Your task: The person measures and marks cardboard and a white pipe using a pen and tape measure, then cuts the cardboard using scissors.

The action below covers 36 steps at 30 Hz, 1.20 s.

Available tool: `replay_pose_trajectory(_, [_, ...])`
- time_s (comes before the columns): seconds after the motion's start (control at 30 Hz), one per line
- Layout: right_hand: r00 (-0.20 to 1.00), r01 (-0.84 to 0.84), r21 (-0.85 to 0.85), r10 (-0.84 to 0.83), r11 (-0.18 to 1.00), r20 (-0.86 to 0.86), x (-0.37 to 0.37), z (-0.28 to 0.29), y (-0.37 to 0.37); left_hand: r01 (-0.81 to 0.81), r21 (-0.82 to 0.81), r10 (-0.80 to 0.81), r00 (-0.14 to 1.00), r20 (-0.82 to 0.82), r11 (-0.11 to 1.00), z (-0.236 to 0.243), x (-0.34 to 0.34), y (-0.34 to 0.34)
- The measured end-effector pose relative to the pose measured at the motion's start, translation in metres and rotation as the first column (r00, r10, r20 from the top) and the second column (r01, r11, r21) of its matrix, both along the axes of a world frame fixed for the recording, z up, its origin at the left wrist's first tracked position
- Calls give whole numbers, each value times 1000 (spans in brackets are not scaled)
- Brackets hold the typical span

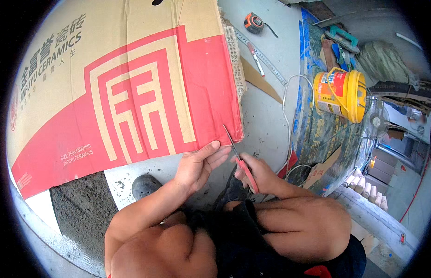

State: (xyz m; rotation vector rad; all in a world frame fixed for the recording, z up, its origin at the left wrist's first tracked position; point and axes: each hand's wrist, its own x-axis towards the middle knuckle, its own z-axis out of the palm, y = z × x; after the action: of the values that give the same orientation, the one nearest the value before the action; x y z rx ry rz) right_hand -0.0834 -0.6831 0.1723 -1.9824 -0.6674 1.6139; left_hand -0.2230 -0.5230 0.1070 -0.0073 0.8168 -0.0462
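Steadying the cardboard [132, 99], seemingly: left hand [197, 167] has its thumb at the near edge, pinch can't be confirmed. Right hand [259, 175] grips scissors [246, 171], blades at the near-right corner, likely angled for edge access. Count: one cardboard, one scissors, one tape measure [254, 23], one marker [256, 61], one yellow bucket [353, 96].

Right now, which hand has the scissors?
The right hand: it grips the red handles of the scissors. The left hand has no tool; its thumb is at the near edge of the printed cardboard.
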Motion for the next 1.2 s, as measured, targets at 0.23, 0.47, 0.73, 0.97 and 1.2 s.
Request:
replay_pose_trajectory(0.23, [998, 10, 28, -12, 1000, 56, -2, 4, 13, -10, 6, 10, 1000, 5, 1000, -2, -2, -3])
replay_pose_trajectory(0.47, [998, 60, 7, -60, 998, 3, -2, 5, 14, -41, 9, 40, 999, 12, 999, -3, -2, -3])
replay_pose_trajectory(0.73, [994, 91, 42, -93, 995, 52, -4, 4, 24, -17, 8, 17, 1000, 7, 1000, 3, -1, -5])
replay_pose_trajectory(0.97, [996, 74, 73, -77, 995, 40, -3, 8, 28, -22, 5, 22, 1000, 10, 1000, 0, -2, -6])
replay_pose_trajectory(1.2, [993, 74, 98, -82, 992, 82, -6, 13, 32, -34, 6, 33, 998, 44, 999, 2, -2, -5])
